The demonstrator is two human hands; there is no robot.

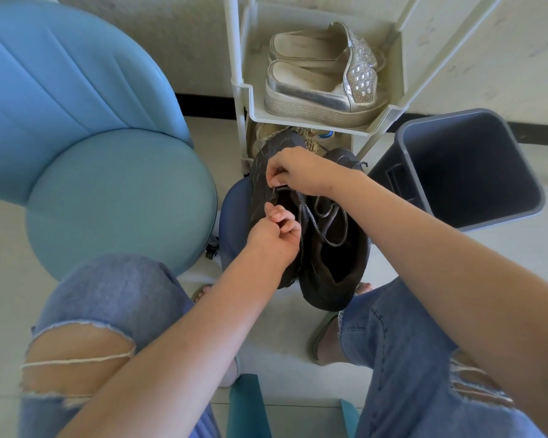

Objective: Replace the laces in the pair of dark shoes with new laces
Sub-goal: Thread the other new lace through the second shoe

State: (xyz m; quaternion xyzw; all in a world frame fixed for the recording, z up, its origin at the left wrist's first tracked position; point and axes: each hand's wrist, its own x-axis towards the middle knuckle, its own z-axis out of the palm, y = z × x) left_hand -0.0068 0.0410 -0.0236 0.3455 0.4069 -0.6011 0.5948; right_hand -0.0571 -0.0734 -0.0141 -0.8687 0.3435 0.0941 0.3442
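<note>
Head view: the dark shoes [332, 273] rest side by side on a small blue stool [234, 210] between the person's knees, just in front of a white rack [314, 121].

- **Hands:** The right hand [293, 170] is closed in a pinch on a thin grey lace [332, 245] at the upper edge of the shoe on the picture's left. The left hand [276, 235] is curled against the rim of that shoe's opening. Exactly what is held there is hidden by the fingers.
- **Lace:** The rest of it is draped in a loose loop over the other shoe. Whether it is old or new cannot be told.
- **Risks:**
  - The pair could be dragged off the narrow stool if the lace is pulled hard, since little of the seat is left around the soles.
  - The loop could be snagged on the neighbouring shoe.
  - The fine pinch could be lost.
  - An eyelet could be skipped.
- **Orientation:** Both toes are pointed away from the person, toward the rack, with the heel openings turned back toward the knees. The long axes run from near to far and lean slightly to the picture's left.
</note>
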